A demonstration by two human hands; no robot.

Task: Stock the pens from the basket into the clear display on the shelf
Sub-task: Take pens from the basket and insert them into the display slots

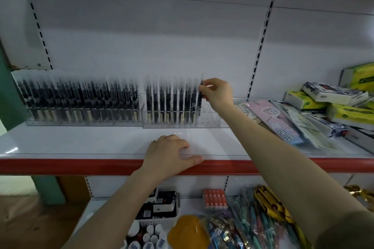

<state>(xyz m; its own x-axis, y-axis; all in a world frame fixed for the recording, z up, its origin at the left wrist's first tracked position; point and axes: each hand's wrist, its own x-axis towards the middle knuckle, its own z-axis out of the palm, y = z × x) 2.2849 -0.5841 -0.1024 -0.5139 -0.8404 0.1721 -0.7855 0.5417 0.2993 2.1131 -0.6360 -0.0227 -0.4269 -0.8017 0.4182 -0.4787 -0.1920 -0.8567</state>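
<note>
Two clear displays stand at the back of the white shelf (81, 143). The left display (81, 121) is packed with black pens. The right display (208, 122) holds a row of black pens (172, 103) in its left part, and its right end has bare slots. My right hand (217, 93) pinches the top of one black pen (200, 97) standing upright at the right end of that row. My left hand (170, 155) lies palm down on the shelf's front edge, fingers spread, holding nothing. No pen basket shows clearly.
Packaged stationery (283, 125) and tissue boxes (332, 95) crowd the shelf's right side. A red strip (60, 167) runs along the shelf front. Below, a white basket (159, 208) with small items, an orange box (215, 198), and bundles of coloured pens (253, 226) fill the lower shelf.
</note>
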